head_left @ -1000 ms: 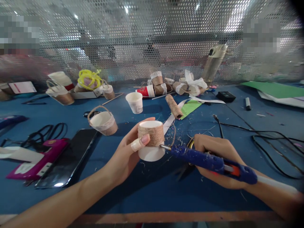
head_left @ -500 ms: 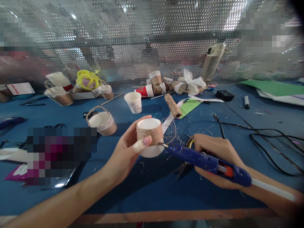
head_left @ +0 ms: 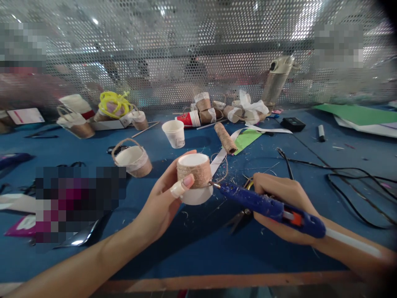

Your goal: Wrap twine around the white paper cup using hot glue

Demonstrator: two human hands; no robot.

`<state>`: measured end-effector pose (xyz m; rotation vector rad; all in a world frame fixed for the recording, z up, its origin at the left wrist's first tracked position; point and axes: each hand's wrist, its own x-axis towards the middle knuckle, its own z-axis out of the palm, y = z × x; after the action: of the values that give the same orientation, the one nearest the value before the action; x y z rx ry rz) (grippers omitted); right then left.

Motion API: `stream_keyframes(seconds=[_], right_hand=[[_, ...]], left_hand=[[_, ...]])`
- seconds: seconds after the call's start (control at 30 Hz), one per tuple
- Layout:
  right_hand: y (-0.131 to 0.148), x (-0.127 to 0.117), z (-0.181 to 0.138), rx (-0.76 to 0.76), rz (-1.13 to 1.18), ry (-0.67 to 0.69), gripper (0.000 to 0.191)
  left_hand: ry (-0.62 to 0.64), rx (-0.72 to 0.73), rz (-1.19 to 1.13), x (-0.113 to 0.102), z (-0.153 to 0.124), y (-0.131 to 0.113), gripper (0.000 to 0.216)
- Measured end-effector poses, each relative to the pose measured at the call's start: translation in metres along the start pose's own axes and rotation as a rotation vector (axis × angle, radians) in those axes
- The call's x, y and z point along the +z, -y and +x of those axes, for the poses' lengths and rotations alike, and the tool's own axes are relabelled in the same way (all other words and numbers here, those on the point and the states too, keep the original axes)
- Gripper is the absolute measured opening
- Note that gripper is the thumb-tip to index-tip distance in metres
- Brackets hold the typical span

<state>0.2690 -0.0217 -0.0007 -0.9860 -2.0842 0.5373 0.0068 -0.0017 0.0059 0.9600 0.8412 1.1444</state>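
My left hand [head_left: 163, 198] grips a small white paper cup [head_left: 194, 179] held upside down, its upper part wound with brown twine. A loose end of the twine [head_left: 222, 167] loops off to the right. My right hand [head_left: 283, 205] is closed round a blue hot glue gun [head_left: 269, 207] with an orange trigger. The gun's metal nozzle touches the cup's right side at the lower edge of the twine band. A white glue stick [head_left: 353, 244] sticks out of the gun's back over my right forearm.
A twine spool [head_left: 225, 138], a plain white cup [head_left: 175, 133], a twine-handled cup basket [head_left: 132, 158] and several wrapped cups [head_left: 206, 108] lie on the blue table [head_left: 198, 248]. Black cables [head_left: 347, 178] run at right. Scissors [head_left: 240, 215] lie under the gun. A perforated metal screen [head_left: 186, 54] stands behind.
The cup and the glue gun have both risen slightly and shifted a little left, with the nozzle still against the cup's side. The twine end has curled into a loop.
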Motion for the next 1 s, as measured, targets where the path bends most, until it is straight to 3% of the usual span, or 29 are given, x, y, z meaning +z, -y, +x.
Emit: stream_keyframes(seconds=[0.17, 0.33, 0.57, 0.77, 1.0], right_hand=[[0.0014, -0.0003, 0.0005, 0.006, -0.01, -0.009, 0.031], [0.001, 0.0013, -0.0013, -0.064, 0.004, -0.01, 0.031], [-0.0027, 0.0007, -0.001, -0.022, -0.005, -0.02, 0.032], [-0.001, 0.0018, -0.0016, -0.076, -0.007, -0.002, 0.031], [-0.004, 0.0007, -0.0025, -0.081, -0.015, 0.008, 0.032]], left_hand=[[-0.015, -0.015, -0.051, 0.0016, 0.0003, 0.0003, 0.051], [0.05, 0.014, -0.044, -0.0004, 0.0019, 0.0032, 0.037], [0.084, -0.061, -0.077, -0.0005, 0.0016, 0.0007, 0.041], [0.053, -0.08, -0.045, 0.0023, 0.0011, 0.0016, 0.049], [0.035, -0.059, -0.088, -0.0011, 0.003, 0.0036, 0.039]])
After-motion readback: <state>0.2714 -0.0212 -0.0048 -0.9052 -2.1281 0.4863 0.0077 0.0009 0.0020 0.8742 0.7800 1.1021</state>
